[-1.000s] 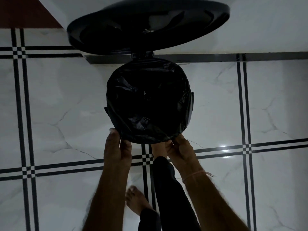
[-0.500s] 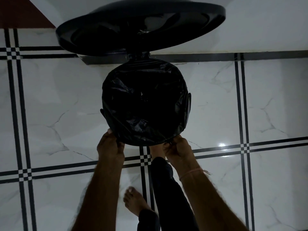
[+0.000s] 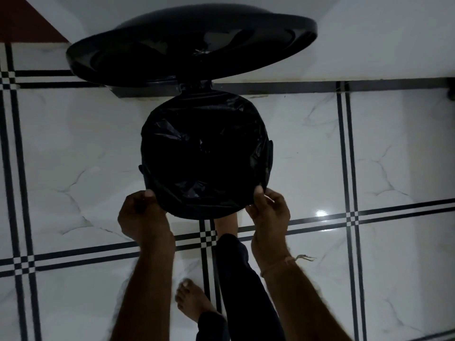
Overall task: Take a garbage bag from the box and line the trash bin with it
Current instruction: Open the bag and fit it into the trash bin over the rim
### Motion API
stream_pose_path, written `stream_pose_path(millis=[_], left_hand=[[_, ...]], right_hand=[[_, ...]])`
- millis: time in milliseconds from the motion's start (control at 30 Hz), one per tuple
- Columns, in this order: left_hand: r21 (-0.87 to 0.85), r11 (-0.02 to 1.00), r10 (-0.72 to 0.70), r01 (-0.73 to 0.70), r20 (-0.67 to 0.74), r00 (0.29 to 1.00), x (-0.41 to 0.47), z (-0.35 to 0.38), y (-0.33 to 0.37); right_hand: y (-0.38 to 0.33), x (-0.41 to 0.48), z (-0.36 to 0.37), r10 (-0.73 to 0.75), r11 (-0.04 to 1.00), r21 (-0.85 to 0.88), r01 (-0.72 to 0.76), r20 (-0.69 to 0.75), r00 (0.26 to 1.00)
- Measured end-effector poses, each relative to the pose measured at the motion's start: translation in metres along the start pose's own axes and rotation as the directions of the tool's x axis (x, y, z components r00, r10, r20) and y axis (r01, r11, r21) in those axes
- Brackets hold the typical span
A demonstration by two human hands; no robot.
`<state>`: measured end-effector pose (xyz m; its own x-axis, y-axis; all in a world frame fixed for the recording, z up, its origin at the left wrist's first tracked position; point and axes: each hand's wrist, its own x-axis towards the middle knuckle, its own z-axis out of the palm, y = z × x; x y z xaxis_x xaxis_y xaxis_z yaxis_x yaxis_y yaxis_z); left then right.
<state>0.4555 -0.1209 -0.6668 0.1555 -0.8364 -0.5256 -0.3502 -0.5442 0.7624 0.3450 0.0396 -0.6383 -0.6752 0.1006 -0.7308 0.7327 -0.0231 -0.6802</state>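
Observation:
A round black trash bin stands on the floor with its lid (image 3: 192, 45) raised toward the back. A black garbage bag (image 3: 204, 153) is spread inside the bin and folded over its rim. My left hand (image 3: 141, 215) grips the bag's edge at the near left of the rim. At the near right of the rim my right hand (image 3: 269, 210) pinches the bag's edge. The bin's body is hidden under the bag. The box is not in view.
The floor (image 3: 73, 156) is glossy white marble tile with black line patterns. A white wall with a dark skirting strip (image 3: 320, 86) runs behind the bin. One bare foot (image 3: 193, 302) and a dark-trousered leg (image 3: 243, 279) stand just before the bin, the foot under its front.
My right hand has slid rightward along the rim, and my left hand has shifted slightly left. The bag's edge is spread wider over the near rim.

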Motion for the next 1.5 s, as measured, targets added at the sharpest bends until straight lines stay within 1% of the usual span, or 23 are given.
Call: stream_pose_path(millis=[33,100,200,267,367,467,567,600,667,733,867,933,1000,1033,1067,1100,1133,1200,1267,1333,1400,1467,1500], left_hand=[[-0.045,0.998,-0.049,0.051,0.029,0.998,0.000,0.000,0.000],[-0.106,0.976,-0.178,0.190,0.118,0.977,0.001,-0.002,0.002],[-0.122,0.902,-0.363,0.414,0.305,0.881,0.009,-0.006,0.003],[-0.116,0.858,-0.420,0.500,0.400,0.815,0.017,-0.008,0.002],[-0.091,0.818,-0.454,0.569,0.505,0.734,0.026,-0.011,-0.002],[-0.035,0.822,-0.466,0.569,0.532,0.707,0.030,-0.013,-0.001],[-0.002,0.829,-0.474,0.560,0.528,0.704,0.031,-0.015,-0.001],[-0.004,0.830,-0.472,0.558,0.527,0.706,0.032,-0.015,0.000],[-0.010,0.826,-0.475,0.564,0.527,0.705,0.033,-0.015,0.000],[-0.012,0.825,-0.474,0.565,0.528,0.704,0.034,-0.014,0.001],[-0.051,0.824,-0.437,0.565,0.578,0.690,0.032,-0.014,-0.003],[-0.104,0.814,-0.410,0.571,0.593,0.693,0.027,-0.012,-0.004],[-0.196,0.773,-0.381,0.604,0.617,0.689,0.019,-0.011,-0.004],[-0.241,0.739,-0.365,0.629,0.641,0.675,0.014,-0.013,-0.004],[-0.272,0.703,-0.351,0.657,0.671,0.653,0.011,-0.016,-0.005],[-0.291,0.671,-0.343,0.682,0.694,0.633,0.008,-0.019,-0.008],[-0.296,0.649,-0.342,0.701,0.710,0.616,0.006,-0.022,-0.012],[-0.298,0.614,-0.358,0.731,0.720,0.594,0.002,-0.025,-0.016],[-0.321,0.587,-0.379,0.743,0.702,0.603,0.000,-0.021,-0.018],[-0.354,0.576,-0.393,0.736,0.670,0.630,-0.001,-0.016,-0.019],[-0.360,0.581,-0.416,0.730,0.640,0.646,0.001,-0.010,-0.019],[-0.337,0.621,-0.432,0.707,0.605,0.668,0.004,-0.005,-0.018],[-0.336,0.633,-0.430,0.698,0.597,0.677,0.004,-0.003,-0.018]], right_hand=[[0.000,-0.001,0.000,-0.013,1.000,0.004,0.013,-0.014,1.000],[-0.002,0.002,0.000,0.013,1.000,-0.015,-0.013,-0.028,1.000],[-0.006,0.007,-0.003,0.106,0.994,-0.015,-0.106,0.000,0.994],[-0.007,0.012,-0.004,0.169,0.986,0.004,-0.169,0.026,0.985],[-0.011,0.020,-0.003,0.276,0.957,0.068,-0.280,0.063,0.959],[-0.014,0.034,0.000,0.359,0.932,0.028,-0.361,0.060,0.931],[-0.011,0.050,0.003,0.427,0.904,-0.037,-0.426,0.033,0.903],[-0.014,0.053,0.005,0.431,0.902,-0.020,-0.431,0.060,0.900],[-0.023,0.058,0.005,0.370,0.921,0.068,-0.385,0.165,0.914],[-0.032,0.069,0.002,0.322,0.934,0.085,-0.347,0.220,0.921],[-0.038,0.088,0.009,0.356,0.924,0.075,-0.375,0.189,0.915],[-0.035,0.091,0.016,0.337,0.939,0.040,-0.342,0.106,0.936],[-0.030,0.093,0.021,0.287,0.957,-0.037,-0.286,0.019,0.958],[-0.028,0.093,0.021,0.274,0.961,-0.041,-0.274,0.011,0.962],[-0.024,0.094,0.018,0.275,0.962,-0.018,-0.274,0.038,0.961],[-0.023,0.091,0.016,0.284,0.958,0.018,-0.287,0.102,0.953],[-0.020,0.089,0.011,0.297,0.949,0.053,-0.312,0.183,0.937],[-0.017,0.083,0.002,0.330,0.928,0.068,-0.366,0.306,0.893],[-0.018,0.081,-0.001,0.379,0.917,0.011,-0.399,0.285,0.880],[-0.019,0.088,0.003,0.410,0.912,-0.080,-0.402,0.157,0.899],[-0.020,0.095,0.006,0.395,0.915,-0.123,-0.383,0.089,0.914],[-0.020,0.091,0.005,0.384,0.923,-0.066,-0.379,0.103,0.917],[-0.021,0.085,0.003,0.383,0.922,-0.009,-0.387,0.160,0.910]])
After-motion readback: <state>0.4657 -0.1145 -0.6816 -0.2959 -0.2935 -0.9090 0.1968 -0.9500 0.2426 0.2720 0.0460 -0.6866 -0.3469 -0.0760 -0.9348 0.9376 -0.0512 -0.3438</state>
